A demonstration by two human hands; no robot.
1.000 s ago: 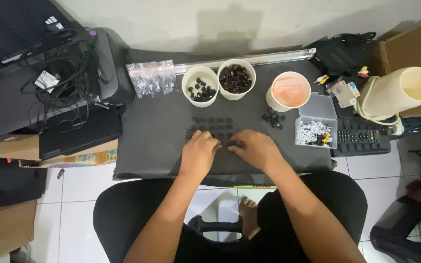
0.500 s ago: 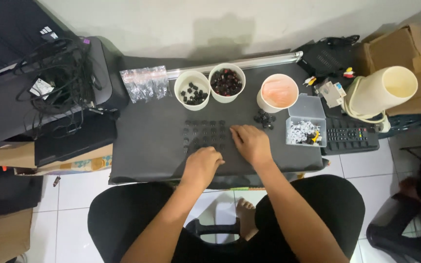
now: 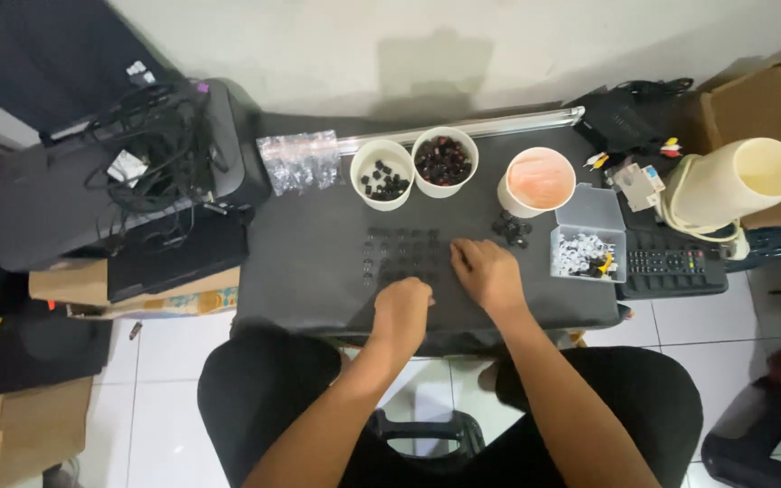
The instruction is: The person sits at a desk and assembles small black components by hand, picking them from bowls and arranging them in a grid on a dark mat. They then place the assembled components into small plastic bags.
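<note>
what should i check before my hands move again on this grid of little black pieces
1. Grid of black pieces lies in tidy rows on the mat: ok.
2. Left hand closed at the grid's near edge; whether it holds anything: cannot tell.
3. Right hand flat beside the grid: ok.
4. Loose black pieces within the right hand's reach: ok.
5. Two white cups with pieces upright: ok.
6. Clear box open: ok.

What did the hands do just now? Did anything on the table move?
The left hand pulled back toward the table's near edge and curled closed, off the grid of small black pieces. The right hand slid right, resting beside the grid. Whether either holds a piece is too small to tell. The cups, clear box and loose black pieces stayed put.
</note>
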